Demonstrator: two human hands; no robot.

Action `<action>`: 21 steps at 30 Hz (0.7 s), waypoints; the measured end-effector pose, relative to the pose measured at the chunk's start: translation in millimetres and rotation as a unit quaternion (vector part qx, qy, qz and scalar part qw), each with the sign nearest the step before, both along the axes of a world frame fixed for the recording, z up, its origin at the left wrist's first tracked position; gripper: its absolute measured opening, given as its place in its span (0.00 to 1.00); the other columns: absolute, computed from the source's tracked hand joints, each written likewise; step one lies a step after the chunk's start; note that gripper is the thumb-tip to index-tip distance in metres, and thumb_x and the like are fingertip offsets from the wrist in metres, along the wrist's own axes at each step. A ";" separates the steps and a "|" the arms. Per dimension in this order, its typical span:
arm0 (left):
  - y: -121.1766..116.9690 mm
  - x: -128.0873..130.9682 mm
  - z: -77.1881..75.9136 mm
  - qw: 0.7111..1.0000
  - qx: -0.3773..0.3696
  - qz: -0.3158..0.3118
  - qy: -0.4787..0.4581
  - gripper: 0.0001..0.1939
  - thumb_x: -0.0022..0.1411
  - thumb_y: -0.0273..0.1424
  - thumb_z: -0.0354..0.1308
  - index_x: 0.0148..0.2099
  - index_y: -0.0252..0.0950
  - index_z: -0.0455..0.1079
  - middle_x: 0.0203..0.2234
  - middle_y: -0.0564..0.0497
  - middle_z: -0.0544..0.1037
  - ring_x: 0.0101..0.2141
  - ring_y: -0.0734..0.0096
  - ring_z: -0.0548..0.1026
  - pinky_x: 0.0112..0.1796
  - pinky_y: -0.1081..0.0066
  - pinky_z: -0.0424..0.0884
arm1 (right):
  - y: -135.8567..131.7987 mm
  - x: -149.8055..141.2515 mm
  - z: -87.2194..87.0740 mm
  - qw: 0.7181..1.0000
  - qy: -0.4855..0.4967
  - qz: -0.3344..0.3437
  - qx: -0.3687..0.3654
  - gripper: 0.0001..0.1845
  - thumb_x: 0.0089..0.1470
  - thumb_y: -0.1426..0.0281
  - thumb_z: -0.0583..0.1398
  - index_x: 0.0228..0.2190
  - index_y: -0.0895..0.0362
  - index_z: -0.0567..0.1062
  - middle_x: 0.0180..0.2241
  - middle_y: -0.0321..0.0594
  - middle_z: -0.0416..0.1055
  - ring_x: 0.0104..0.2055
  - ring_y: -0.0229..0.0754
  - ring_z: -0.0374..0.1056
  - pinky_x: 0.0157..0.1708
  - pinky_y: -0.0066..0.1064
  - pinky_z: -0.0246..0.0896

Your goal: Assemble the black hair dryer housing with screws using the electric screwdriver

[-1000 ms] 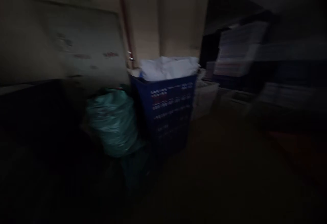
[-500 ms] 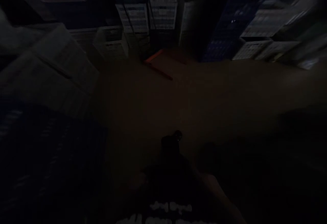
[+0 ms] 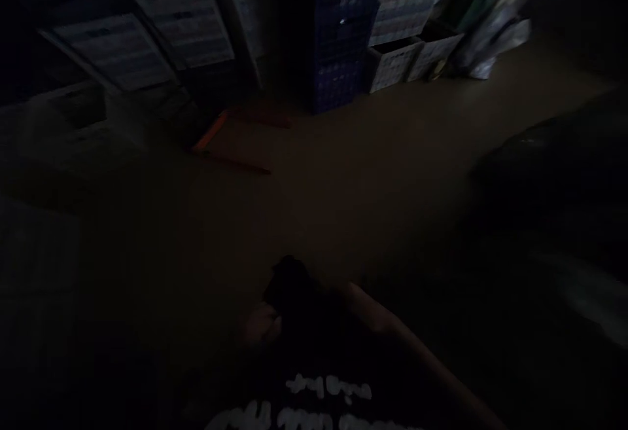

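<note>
The picture is very dark. At the lower middle my left hand (image 3: 262,323) shows faintly, its fingers curled against a black shape (image 3: 290,281) in front of my body. Whatever lies inside those fingers is too dark to make out. My right hand (image 3: 362,302) is at the end of a forearm coming up from the lower right, close to my black shirt (image 3: 324,351) with white lettering. Its fingers are lost in the dark.
An orange-red forked frame (image 3: 212,130) lies on the brown floor (image 3: 333,175). Behind it stand stacked white crates (image 3: 115,50), a blue crate stack (image 3: 338,83) and open white bins (image 3: 394,67). Plastic bags (image 3: 490,44) lie at the far right; a dark bulk (image 3: 549,175) fills the right side.
My view has turned to the right, so the crates and orange-red frame sit further left and tilted. My left hand shows more clearly now. A round shiny end on the black shape no longer shows.
</note>
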State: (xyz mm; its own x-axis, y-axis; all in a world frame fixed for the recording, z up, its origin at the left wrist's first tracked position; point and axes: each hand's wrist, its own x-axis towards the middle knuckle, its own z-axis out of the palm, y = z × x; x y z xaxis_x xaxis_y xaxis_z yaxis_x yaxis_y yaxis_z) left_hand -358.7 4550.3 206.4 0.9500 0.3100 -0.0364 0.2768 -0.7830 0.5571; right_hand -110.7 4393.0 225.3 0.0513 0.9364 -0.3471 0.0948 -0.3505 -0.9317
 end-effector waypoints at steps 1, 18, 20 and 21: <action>13.6 24.1 -3.8 0.999 0.008 -0.039 -0.026 0.12 0.69 0.27 0.51 0.32 0.33 0.70 0.32 0.49 0.77 0.35 0.69 0.73 0.40 0.66 0.70 | 2.9 21.2 -2.9 1.000 0.004 -0.007 -0.018 0.18 0.54 0.69 0.57 0.44 0.59 0.78 0.42 0.46 0.76 0.44 0.48 0.72 0.47 0.38 0.66; 153.2 514.6 28.5 0.855 -0.358 -0.264 0.266 0.21 0.58 0.43 0.59 0.50 0.37 0.67 0.45 0.45 0.74 0.48 0.59 0.71 0.49 0.63 0.63 | 63.9 299.9 -2.2 0.908 0.216 -0.353 0.062 0.40 0.40 0.72 0.71 0.54 0.56 0.64 0.42 0.41 0.71 0.42 0.41 0.70 0.37 0.30 0.66; 145.5 570.9 32.2 0.805 -0.379 -0.284 0.358 0.18 0.56 0.46 0.61 0.35 0.35 0.69 0.30 0.50 0.73 0.34 0.66 0.70 0.37 0.68 0.63 | 62.5 321.4 2.0 0.898 0.196 -0.393 0.042 0.39 0.42 0.72 0.70 0.55 0.55 0.63 0.40 0.39 0.70 0.39 0.39 0.69 0.35 0.27 0.65; 141.6 597.4 30.8 0.789 -0.390 -0.285 0.380 0.20 0.55 0.48 0.61 0.30 0.35 0.66 0.24 0.53 0.69 0.27 0.71 0.67 0.31 0.70 0.60 | 60.9 334.1 4.3 0.891 0.189 -0.413 0.032 0.39 0.43 0.73 0.70 0.55 0.54 0.63 0.40 0.38 0.69 0.39 0.38 0.68 0.34 0.27 0.65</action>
State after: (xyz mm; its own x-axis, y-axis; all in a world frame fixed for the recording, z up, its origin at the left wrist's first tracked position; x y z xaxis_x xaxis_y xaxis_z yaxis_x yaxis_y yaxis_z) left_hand 238.6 4691.9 237.2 0.5387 -0.5581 -0.6311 0.4893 -0.4026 0.7737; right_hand 223.4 4453.9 229.6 0.6220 0.6527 -0.4325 -0.4951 -0.1001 -0.8631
